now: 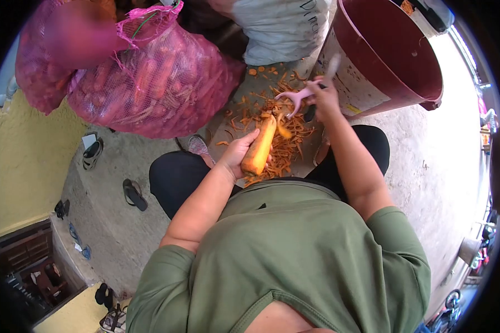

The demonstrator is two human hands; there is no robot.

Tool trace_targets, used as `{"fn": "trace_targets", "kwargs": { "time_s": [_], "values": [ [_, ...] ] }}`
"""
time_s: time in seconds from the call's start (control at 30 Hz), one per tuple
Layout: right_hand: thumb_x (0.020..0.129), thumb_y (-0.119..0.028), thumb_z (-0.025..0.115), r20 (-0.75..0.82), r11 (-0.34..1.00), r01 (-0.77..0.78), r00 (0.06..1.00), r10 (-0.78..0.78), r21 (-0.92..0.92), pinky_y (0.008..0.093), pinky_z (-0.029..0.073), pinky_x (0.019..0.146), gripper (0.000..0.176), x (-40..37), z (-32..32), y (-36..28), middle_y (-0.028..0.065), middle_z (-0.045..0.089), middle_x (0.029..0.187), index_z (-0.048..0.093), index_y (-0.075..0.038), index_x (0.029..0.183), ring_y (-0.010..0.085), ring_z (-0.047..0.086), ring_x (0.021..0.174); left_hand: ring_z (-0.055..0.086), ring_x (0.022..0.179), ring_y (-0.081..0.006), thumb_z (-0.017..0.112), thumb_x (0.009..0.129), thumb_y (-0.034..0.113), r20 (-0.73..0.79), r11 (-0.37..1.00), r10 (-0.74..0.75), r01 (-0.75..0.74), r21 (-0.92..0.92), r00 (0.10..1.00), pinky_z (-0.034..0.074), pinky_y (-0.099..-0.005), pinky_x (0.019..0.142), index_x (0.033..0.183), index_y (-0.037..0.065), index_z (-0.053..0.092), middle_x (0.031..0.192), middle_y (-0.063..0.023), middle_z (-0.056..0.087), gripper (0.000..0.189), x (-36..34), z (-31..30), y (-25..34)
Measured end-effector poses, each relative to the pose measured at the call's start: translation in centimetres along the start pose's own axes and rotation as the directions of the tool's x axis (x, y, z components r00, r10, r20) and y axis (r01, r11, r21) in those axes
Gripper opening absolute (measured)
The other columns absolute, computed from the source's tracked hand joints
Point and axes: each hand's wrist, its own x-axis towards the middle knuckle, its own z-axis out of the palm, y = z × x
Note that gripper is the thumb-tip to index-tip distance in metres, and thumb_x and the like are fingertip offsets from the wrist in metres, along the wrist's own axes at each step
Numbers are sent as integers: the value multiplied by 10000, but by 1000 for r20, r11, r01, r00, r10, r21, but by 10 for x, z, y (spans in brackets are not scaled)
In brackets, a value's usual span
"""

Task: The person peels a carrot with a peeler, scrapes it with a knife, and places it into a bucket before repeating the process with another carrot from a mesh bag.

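My left hand (240, 152) is wrapped around the thick lower part of a carrot (259, 145), whose top end points away from me. Much of the carrot's surface is bright orange and bare of skin. In my right hand (323, 100) is a pale pink Y-shaped peeler (297, 97), its head just beyond the carrot's far end and apart from it. The peeler's handle is blurred by motion. A strip of peel (284, 129) hangs beside the carrot. Below both hands, orange peelings (291, 147) lie heaped on the floor between my legs.
Pink mesh sacks full of carrots (155, 83) stand at the front left. A white sack (280, 28) is at the top middle. To the right stands a large dark red bin (366, 72). Loose sandals (134, 194) lie on the concrete floor (103, 222) at left, near a yellow wall (33, 161).
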Motion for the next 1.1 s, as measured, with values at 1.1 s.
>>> {"fn": "trace_targets", "kwargs": {
  "time_s": [1.1],
  "values": [
    [768,-59,560,114,1000,15,993,-18,26,230,383,390,177,-11,18,3,47,486,664,443,-43,899,100,433,447,505,658,-198,337,882,366,197,998,-27,38,-51,980,473,-305,493,1129,64,388,844,-118,463,393,4,-4,2]
  ]
}}
